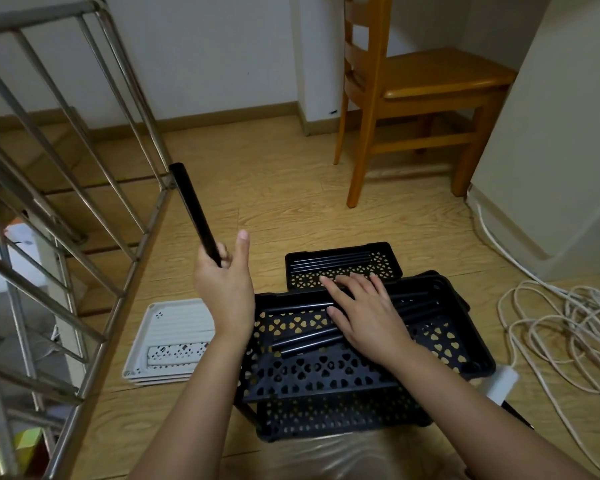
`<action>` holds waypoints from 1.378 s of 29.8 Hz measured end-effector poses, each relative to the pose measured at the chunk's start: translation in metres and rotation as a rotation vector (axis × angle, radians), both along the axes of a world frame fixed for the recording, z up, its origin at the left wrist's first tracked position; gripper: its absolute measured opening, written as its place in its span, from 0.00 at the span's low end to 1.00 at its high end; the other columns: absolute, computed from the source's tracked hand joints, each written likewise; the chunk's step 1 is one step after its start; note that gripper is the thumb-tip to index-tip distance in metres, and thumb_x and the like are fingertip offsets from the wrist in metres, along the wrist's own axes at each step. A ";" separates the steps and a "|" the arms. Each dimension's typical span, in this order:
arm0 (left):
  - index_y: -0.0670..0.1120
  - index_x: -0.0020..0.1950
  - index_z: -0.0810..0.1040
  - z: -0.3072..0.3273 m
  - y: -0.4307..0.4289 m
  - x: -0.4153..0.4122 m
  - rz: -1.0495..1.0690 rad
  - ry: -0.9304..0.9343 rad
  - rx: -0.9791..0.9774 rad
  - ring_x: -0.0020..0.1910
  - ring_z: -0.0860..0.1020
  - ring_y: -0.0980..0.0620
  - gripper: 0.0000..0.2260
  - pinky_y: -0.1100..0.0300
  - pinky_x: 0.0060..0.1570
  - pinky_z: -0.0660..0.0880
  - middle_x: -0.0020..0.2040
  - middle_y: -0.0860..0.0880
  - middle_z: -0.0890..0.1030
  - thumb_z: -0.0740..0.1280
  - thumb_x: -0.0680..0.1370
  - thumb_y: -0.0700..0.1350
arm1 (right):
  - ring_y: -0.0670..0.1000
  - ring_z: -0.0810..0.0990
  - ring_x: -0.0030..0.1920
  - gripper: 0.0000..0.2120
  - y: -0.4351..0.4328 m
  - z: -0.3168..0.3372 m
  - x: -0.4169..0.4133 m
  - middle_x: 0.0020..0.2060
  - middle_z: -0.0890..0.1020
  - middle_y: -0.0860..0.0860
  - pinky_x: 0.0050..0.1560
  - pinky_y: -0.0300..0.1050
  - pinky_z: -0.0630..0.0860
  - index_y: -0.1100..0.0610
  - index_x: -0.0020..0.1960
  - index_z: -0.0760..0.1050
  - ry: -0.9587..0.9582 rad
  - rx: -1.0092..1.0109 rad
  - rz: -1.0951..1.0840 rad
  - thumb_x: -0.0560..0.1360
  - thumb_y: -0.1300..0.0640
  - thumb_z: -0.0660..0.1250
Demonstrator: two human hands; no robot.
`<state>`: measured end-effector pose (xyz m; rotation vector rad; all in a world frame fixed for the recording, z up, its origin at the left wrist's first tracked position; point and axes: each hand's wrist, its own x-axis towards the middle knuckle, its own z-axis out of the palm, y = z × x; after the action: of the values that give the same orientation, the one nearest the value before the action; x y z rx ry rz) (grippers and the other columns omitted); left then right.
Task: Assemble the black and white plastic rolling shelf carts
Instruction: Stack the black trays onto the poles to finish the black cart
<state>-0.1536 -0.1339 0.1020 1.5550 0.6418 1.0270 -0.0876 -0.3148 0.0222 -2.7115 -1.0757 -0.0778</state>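
A black perforated shelf tray [326, 375] sits on top of another black tray on the floor in front of me, with several loose black tubes [305, 336] lying in it. My left hand [224, 282] holds one black tube [193, 209] upright, raised to the left of the trays. My right hand [364, 315] lies flat with spread fingers over the tubes in the top tray. A third black tray [388, 263] lies just behind. A stack of white trays [174, 327] rests on the floor to the left.
A metal stair railing [84, 202] runs along the left, with stairs dropping beyond it. A wooden chair [413, 91] stands at the back right. A coil of white cable [561, 327] lies on the floor to the right, beside a white wall corner [551, 168].
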 end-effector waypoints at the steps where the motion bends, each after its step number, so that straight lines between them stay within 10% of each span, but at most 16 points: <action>1: 0.49 0.34 0.62 0.002 0.000 0.004 0.036 -0.012 -0.010 0.26 0.62 0.57 0.18 0.66 0.28 0.61 0.29 0.51 0.64 0.68 0.77 0.51 | 0.54 0.61 0.73 0.32 0.003 0.000 0.001 0.70 0.68 0.51 0.72 0.49 0.41 0.47 0.77 0.55 0.007 0.000 0.008 0.76 0.40 0.36; 9: 0.47 0.28 0.61 -0.003 0.015 0.021 0.011 -0.008 0.002 0.23 0.60 0.56 0.22 0.61 0.25 0.56 0.25 0.50 0.62 0.64 0.79 0.48 | 0.51 0.64 0.70 0.32 0.017 0.000 0.019 0.68 0.70 0.50 0.72 0.47 0.42 0.46 0.77 0.52 0.032 0.005 0.077 0.75 0.40 0.36; 25: 0.51 0.23 0.60 0.006 0.065 0.007 -0.769 0.058 -0.245 0.21 0.55 0.55 0.19 0.59 0.26 0.51 0.20 0.54 0.57 0.61 0.72 0.41 | 0.47 0.63 0.71 0.30 0.011 -0.002 0.016 0.70 0.68 0.46 0.73 0.47 0.43 0.44 0.77 0.51 0.049 0.012 0.126 0.76 0.39 0.38; 28: 0.52 0.21 0.61 0.006 0.063 0.006 -0.748 0.071 -0.212 0.21 0.56 0.54 0.19 0.59 0.26 0.53 0.20 0.54 0.59 0.61 0.72 0.42 | 0.45 0.57 0.73 0.25 0.008 0.005 0.014 0.73 0.62 0.45 0.72 0.40 0.43 0.44 0.75 0.58 0.113 0.140 0.200 0.79 0.40 0.49; 32: 0.51 0.22 0.62 0.008 0.055 0.002 -0.667 0.099 -0.143 0.21 0.58 0.54 0.19 0.63 0.25 0.57 0.21 0.53 0.61 0.62 0.73 0.46 | 0.48 0.73 0.58 0.15 -0.008 0.012 0.015 0.55 0.76 0.49 0.57 0.39 0.70 0.53 0.61 0.77 -0.038 0.212 0.267 0.78 0.51 0.62; 41: 0.41 0.31 0.67 0.017 0.068 -0.022 -0.291 0.186 0.050 0.23 0.67 0.55 0.18 0.60 0.30 0.66 0.25 0.47 0.67 0.61 0.80 0.42 | 0.49 0.76 0.56 0.13 -0.027 0.052 0.020 0.55 0.77 0.48 0.52 0.40 0.72 0.52 0.61 0.75 0.172 -0.205 0.091 0.77 0.53 0.66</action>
<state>-0.1752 -0.0663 0.1190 1.7426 0.4996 0.6902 -0.0676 -0.3423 0.0739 -2.7778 -1.2117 0.2902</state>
